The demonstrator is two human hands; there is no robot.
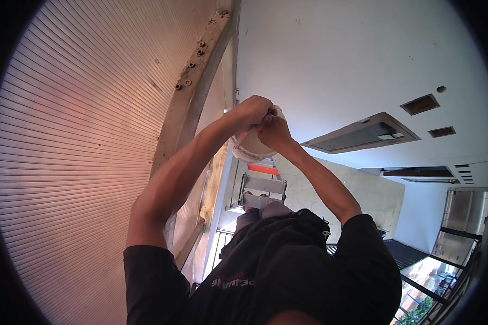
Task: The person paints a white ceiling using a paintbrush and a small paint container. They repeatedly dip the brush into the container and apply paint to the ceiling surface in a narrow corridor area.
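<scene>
Both hands meet above a white bucket (244,154) that hangs or stands high in front of me. My left hand (252,110) reaches in from the left with its fingers curled closed at the bucket's far rim. Against its fingertips is my right hand (276,133), closed as well and covering part of the bucket's opening. A small bit of red shows by the right fingers, and a pinkish strip lies beside it across the bucket. What the fingers pinch is too small and too covered to name.
Below the bucket is a stepladder (263,187) with an orange-red part near its top; my feet are on it. Ribbed translucent panels (76,141) and a bolted beam (192,81) rise on the left. A white wall (331,59) with a framed window (363,134) stands at right.
</scene>
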